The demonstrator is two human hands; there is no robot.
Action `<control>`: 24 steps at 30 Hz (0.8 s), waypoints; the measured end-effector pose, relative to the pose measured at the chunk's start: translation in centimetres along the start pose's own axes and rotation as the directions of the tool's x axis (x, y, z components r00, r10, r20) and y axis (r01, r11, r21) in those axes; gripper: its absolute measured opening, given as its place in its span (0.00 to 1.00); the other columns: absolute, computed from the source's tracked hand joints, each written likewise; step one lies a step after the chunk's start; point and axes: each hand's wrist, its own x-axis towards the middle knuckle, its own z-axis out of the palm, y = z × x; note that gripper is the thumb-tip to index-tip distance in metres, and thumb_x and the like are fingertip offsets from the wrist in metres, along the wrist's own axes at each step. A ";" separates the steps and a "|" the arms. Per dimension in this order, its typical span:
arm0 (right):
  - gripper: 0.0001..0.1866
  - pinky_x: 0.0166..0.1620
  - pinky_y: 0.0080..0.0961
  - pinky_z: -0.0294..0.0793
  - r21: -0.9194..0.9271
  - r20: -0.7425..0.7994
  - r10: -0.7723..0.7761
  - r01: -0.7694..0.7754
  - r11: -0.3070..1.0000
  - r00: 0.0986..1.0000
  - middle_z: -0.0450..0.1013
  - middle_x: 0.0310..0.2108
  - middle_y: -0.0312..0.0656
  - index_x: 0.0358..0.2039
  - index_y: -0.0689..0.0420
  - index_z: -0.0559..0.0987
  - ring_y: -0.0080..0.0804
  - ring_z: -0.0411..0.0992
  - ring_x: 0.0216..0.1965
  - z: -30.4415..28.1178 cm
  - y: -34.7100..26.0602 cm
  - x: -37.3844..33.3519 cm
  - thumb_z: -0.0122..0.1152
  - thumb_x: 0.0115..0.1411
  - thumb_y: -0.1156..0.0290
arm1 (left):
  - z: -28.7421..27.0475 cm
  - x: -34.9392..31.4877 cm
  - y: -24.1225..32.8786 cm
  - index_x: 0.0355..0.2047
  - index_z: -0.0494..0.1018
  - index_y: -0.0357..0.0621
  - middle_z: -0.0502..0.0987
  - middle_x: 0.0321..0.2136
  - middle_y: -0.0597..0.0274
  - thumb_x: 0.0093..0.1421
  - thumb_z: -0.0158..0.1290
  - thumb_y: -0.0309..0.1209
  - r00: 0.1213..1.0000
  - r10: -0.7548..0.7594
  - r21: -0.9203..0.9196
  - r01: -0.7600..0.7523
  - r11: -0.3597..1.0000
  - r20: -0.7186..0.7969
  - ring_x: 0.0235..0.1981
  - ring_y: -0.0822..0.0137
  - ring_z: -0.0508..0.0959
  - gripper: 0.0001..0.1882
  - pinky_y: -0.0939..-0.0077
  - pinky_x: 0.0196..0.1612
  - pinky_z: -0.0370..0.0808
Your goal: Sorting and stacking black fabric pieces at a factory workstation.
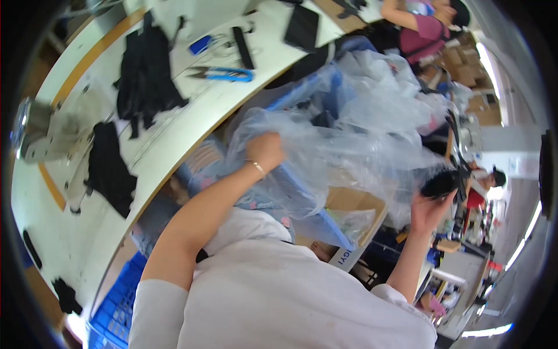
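My left hand (266, 150) is closed in a fist on a large clear plastic bag (372, 148), gathering its edge over a blue crate (299, 189). The bag spreads crumpled across the crate and away to the right. Out at the right, my right hand (429, 212) has its fingers around a dark bundle (440, 184), black and soft-looking; blur hides its exact kind. Part of the thin plastic hangs close beside that bundle. A cardboard box (375, 205) shows at the crate's near end, with some clear plastic in it.
A white sewing table (168, 142) curves along my left, carrying black fabric pieces (148, 75), blue-handled thread snips (229, 74) and a sewing machine (49, 131). A blue basket (119, 302) stands below its edge. Another person (427, 35) sits at the far right.
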 end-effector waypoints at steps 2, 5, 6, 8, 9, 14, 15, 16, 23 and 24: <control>0.28 0.56 0.33 0.73 0.163 0.028 0.045 -0.049 0.985 0.999 0.72 0.50 0.42 0.55 0.57 0.70 0.38 0.71 0.48 -2.4 -2.1 1.4 0.56 0.62 0.51 | -0.4 0.0 -0.4 0.29 0.77 0.40 0.79 0.34 0.46 0.50 0.50 0.31 0.999 -0.043 0.017 0.043 0.999 0.030 0.35 0.45 0.80 0.10 0.53 0.39 0.76; 0.25 0.56 0.38 0.73 0.110 0.049 0.017 -0.023 0.994 0.999 0.71 0.52 0.43 0.53 0.56 0.72 0.38 0.70 0.51 -2.1 -4.6 2.3 0.56 0.64 0.52 | -2.2 -0.6 -1.4 0.30 0.76 0.39 0.78 0.36 0.45 0.52 0.50 0.33 0.991 -0.132 0.062 0.130 0.990 0.032 0.37 0.43 0.79 0.11 0.52 0.40 0.75; 0.24 0.57 0.39 0.72 0.034 -0.017 -0.066 0.067 0.997 0.998 0.71 0.53 0.43 0.53 0.57 0.71 0.38 0.70 0.52 0.1 -4.0 1.8 0.55 0.64 0.53 | -2.4 -0.5 -2.3 0.30 0.76 0.39 0.78 0.36 0.45 0.52 0.50 0.33 0.994 -0.107 0.061 0.105 0.993 0.028 0.37 0.43 0.79 0.11 0.52 0.40 0.75; 0.25 0.62 0.44 0.65 -0.146 -0.059 -0.148 0.139 0.980 0.987 0.69 0.55 0.45 0.55 0.59 0.69 0.39 0.67 0.56 2.1 -2.2 1.4 0.53 0.66 0.55 | -2.5 -0.9 -3.8 0.32 0.74 0.39 0.78 0.31 0.43 0.52 0.53 0.33 0.995 -0.077 0.015 0.076 0.997 0.060 0.33 0.42 0.78 0.11 0.49 0.38 0.73; 0.24 0.62 0.44 0.65 -0.193 -0.024 -0.153 0.145 0.970 0.988 0.69 0.55 0.44 0.55 0.59 0.69 0.39 0.67 0.56 2.8 -0.7 1.2 0.53 0.66 0.56 | -2.7 -1.6 -3.5 0.32 0.74 0.39 0.78 0.31 0.43 0.52 0.53 0.33 0.996 -0.068 0.021 0.067 0.998 0.060 0.33 0.42 0.78 0.11 0.49 0.38 0.73; 0.20 0.54 0.40 0.73 -0.141 0.181 -0.053 0.079 0.987 0.982 0.71 0.51 0.38 0.55 0.53 0.67 0.33 0.70 0.52 8.4 9.5 0.3 0.56 0.64 0.66 | -7.6 -5.7 1.1 0.48 0.69 0.42 0.78 0.29 0.46 0.57 0.55 0.30 0.992 0.120 -0.334 -0.124 0.935 -0.032 0.32 0.48 0.79 0.18 0.59 0.35 0.75; 0.21 0.53 0.39 0.73 -0.110 0.251 -0.040 0.070 0.991 0.967 0.71 0.50 0.38 0.55 0.54 0.67 0.33 0.70 0.52 10.2 12.0 -0.1 0.57 0.63 0.66 | -8.5 -6.8 2.1 0.51 0.67 0.40 0.78 0.29 0.52 0.58 0.55 0.31 0.990 0.138 -0.491 -0.119 0.863 0.003 0.31 0.57 0.79 0.21 0.63 0.35 0.75; 0.22 0.53 0.38 0.73 -0.081 0.326 -0.024 0.053 0.995 0.945 0.72 0.49 0.39 0.55 0.55 0.67 0.33 0.70 0.52 12.5 14.6 -0.9 0.59 0.62 0.67 | -9.2 -7.8 2.9 0.53 0.66 0.39 0.77 0.30 0.58 0.59 0.56 0.32 0.987 0.157 -0.637 -0.108 0.764 0.021 0.30 0.65 0.79 0.23 0.67 0.35 0.75; 0.45 0.55 0.25 0.67 0.007 0.651 -0.023 0.024 1.000 0.759 0.66 0.50 0.40 0.61 0.62 0.58 0.28 0.67 0.49 25.1 25.1 -8.3 0.73 0.46 0.68 | -19.6 -15.0 2.8 0.62 0.53 0.35 0.64 0.54 0.53 0.58 0.56 0.24 0.883 -0.034 -0.802 -0.408 0.437 -0.468 0.51 0.60 0.71 0.34 0.67 0.50 0.73; 0.45 0.54 0.24 0.67 0.001 0.647 0.074 -0.098 0.995 0.759 0.66 0.50 0.40 0.60 0.62 0.58 0.27 0.68 0.49 26.3 25.7 -9.3 0.74 0.47 0.67 | -20.4 -16.3 2.0 0.63 0.49 0.35 0.61 0.57 0.53 0.57 0.57 0.22 0.849 -0.143 -0.806 -0.413 0.424 -0.509 0.54 0.59 0.69 0.38 0.65 0.53 0.71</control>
